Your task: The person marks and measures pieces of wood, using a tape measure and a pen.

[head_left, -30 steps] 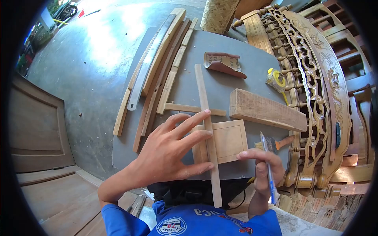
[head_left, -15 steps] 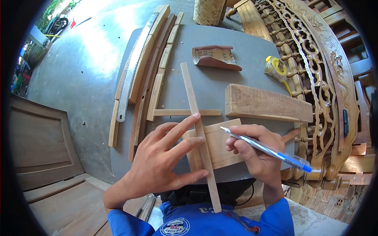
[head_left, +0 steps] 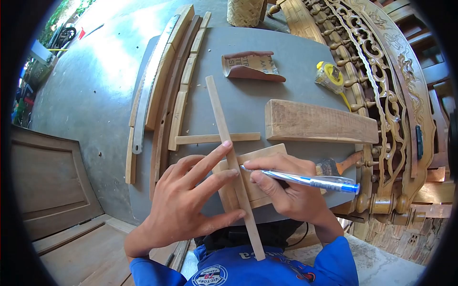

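A long thin wooden strip [head_left: 220,117] lies slantwise across a small flat wooden block [head_left: 261,153]. My left hand [head_left: 188,195] presses the strip down, with its fingertips and thumb spread along it and the palm off the wood. In my right hand [head_left: 288,186] is a blue and white pen [head_left: 310,181], pinched between thumb and fingers. The pen's tip is beside the strip's right edge, over the block. A shorter thin stick [head_left: 200,138] lies just beyond the block, and the long strip crosses it.
A thick wooden beam [head_left: 315,121], curled sandpaper [head_left: 250,66], a yellow tape measure [head_left: 330,76] and a brush [head_left: 336,166] lie on the grey table [head_left: 238,40]. Long wood pieces and a saw blade [head_left: 152,86] line its left side. Carved furniture [head_left: 381,62] stands right.
My right hand has moved left, bringing the pen tip to the strip's edge. The brush has come into clearer view. The whole view has shifted slightly.
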The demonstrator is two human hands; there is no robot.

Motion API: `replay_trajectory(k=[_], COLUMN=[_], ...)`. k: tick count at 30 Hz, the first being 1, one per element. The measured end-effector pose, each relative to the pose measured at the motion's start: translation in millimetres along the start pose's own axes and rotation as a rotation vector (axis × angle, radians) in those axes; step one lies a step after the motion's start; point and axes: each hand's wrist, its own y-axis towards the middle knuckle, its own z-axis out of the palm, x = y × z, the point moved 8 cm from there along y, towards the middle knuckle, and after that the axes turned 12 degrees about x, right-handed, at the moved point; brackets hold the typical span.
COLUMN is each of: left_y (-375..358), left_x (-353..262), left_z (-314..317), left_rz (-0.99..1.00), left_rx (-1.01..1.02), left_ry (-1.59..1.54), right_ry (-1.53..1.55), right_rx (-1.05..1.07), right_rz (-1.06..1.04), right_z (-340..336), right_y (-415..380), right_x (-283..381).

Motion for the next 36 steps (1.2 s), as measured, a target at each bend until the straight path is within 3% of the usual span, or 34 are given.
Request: replay_trajectory(k=[22,25,28,31,36], left_y=[0.6,1.5,3.0,1.5,0.7], left_x=[-1.9,-2.6,-3.9,-2.7,-2.1], left_z=[1.0,0.2,-3.3,-1.4,-0.3], left_rz=[-0.057,-0.071,-0.089,-0.071,-0.084], left_rx=[0.05,0.049,0.013,0.053,0.05], left_ry=[0.069,0.056,0.063,0.076,0.071], right_ry=[0.035,-0.078,0.007,-0.031,0.034], right_rx=[0.097,0.013,0.172,0.103,0.183], right_rz=[-0.126,-0.217,-0.172,-0.191,-0.202], right_z=[5.0,5.8,8.3,7.7,9.1], right_y=[-2.0,-1.1,-5.4,-4.9,-6.1], right_x=[1.2,8.7,8.2,6.4,8.6])
